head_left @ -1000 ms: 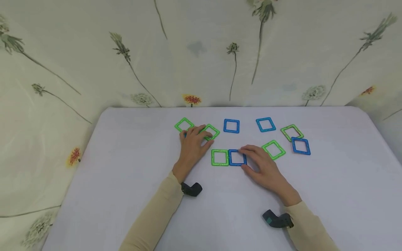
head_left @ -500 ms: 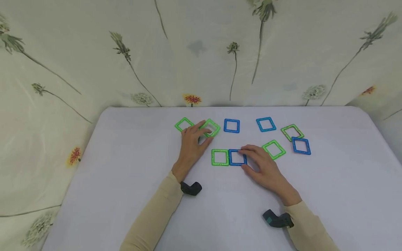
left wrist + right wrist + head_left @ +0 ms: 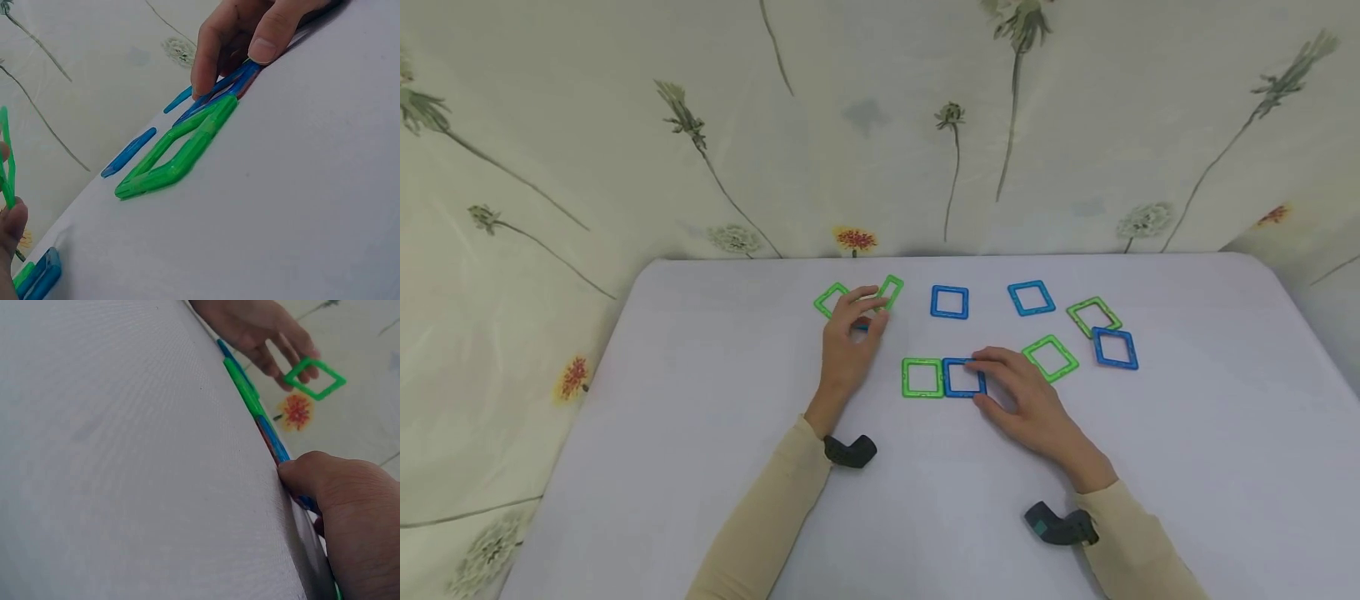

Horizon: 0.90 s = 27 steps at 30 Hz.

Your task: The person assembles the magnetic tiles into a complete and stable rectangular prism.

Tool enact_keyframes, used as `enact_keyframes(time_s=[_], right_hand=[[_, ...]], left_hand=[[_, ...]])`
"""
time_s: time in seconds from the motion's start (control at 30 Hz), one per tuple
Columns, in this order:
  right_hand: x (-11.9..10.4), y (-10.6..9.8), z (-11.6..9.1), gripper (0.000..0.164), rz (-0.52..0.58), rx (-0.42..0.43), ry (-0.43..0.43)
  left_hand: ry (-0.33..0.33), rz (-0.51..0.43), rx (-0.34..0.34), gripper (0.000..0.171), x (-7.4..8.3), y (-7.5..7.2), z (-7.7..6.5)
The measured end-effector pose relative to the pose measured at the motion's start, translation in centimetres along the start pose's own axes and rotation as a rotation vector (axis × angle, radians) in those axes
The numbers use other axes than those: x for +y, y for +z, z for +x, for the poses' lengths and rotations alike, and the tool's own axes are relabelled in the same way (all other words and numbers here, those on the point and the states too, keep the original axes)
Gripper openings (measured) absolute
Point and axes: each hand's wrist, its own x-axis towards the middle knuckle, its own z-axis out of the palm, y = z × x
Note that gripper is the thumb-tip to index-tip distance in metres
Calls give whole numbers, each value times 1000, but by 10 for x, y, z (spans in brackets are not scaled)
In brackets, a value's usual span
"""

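My left hand (image 3: 847, 343) pinches a green square magnetic tile (image 3: 332, 390) by its edge, raised above the table and tilted in the head view. Below that hand lie another green tile (image 3: 822, 300) and a blue tile (image 3: 860, 327), both partly hidden by the fingers. At mid-table my right hand (image 3: 1028, 404) holds a blue square tile (image 3: 961, 394) flat between thumb and fingers. A green square tile (image 3: 922, 395) lies flat against that blue tile's left edge, side by side.
Toward the back lie a blue tile (image 3: 950, 316) and a lighter blue tile (image 3: 1034, 312). Right of my right hand are a green tile (image 3: 1065, 370), and a blue tile (image 3: 1116, 364) overlapping another green one (image 3: 1084, 303). A flowered cloth (image 3: 820, 167) hangs behind the white table (image 3: 940, 500).
My left hand has lifted the green tile off the table and tilted it, moving slightly left. The blue tile beneath shows more. My right hand stays on its blue tile.
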Motion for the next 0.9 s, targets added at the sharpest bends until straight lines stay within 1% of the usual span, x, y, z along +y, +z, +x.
enact_keyframes(time_s=[0.1, 0.23, 0.33, 0.47, 0.63, 0.9], right_hand=[[-1, 0, 1, 43, -6, -5, 6], [-2, -1, 1, 41, -13, -12, 17], [-2, -1, 0, 40, -12, -16, 25], [-2, -1, 0, 40, -12, -18, 28], [-2, 0, 0, 39, -13, -15, 20], [-2, -1, 0, 38, -11, -21, 35]], left_hand=[[-37, -73, -8, 24, 1, -2, 1], [-80, -161, -47, 23, 19, -7, 1], [-104, -224, -70, 22, 30, -11, 1], [-110, -287, -86, 22, 29, -11, 1], [-121, -330, -106, 20, 30, -11, 0], [-96, -330, -138, 19, 28, -11, 0]])
